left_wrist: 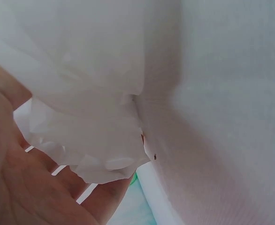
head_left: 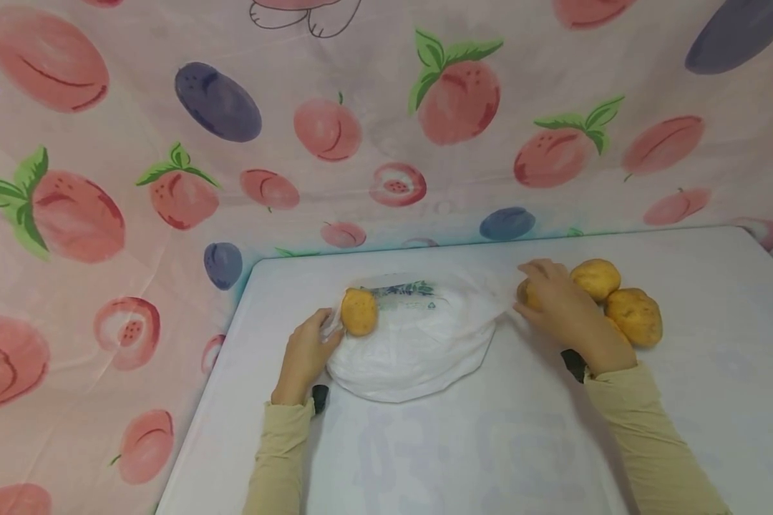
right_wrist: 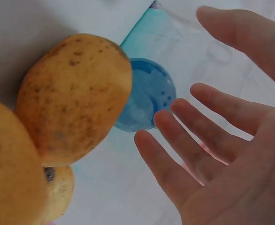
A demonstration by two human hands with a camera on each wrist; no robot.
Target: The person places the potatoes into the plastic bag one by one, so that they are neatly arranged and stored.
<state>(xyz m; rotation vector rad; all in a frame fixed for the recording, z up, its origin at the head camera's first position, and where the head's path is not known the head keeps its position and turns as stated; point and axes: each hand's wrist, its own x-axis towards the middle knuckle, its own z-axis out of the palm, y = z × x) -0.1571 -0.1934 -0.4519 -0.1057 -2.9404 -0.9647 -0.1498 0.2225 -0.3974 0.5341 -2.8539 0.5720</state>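
A thin white plastic bag [head_left: 412,350] with dark green print lies spread on the table. At its left edge my left hand [head_left: 308,354] holds the film, with the thumb on one side and the fingers behind it in the left wrist view. A yellow potato [head_left: 359,312] sits at that edge, close beside the fingertips. My right hand [head_left: 560,304] is over the potatoes to the right of the bag. In the right wrist view its fingers are spread and relaxed, apart from the nearest potato [right_wrist: 76,98]. One potato [head_left: 527,293] is partly hidden behind this hand.
Beyond the right hand lie two more potatoes, one at the back [head_left: 595,279] and one farther right [head_left: 634,317]. Another shows partly behind the wrist. A fruit-printed cloth [head_left: 335,129] rises behind the white table [head_left: 464,450]. Each wrist wears a small black device.
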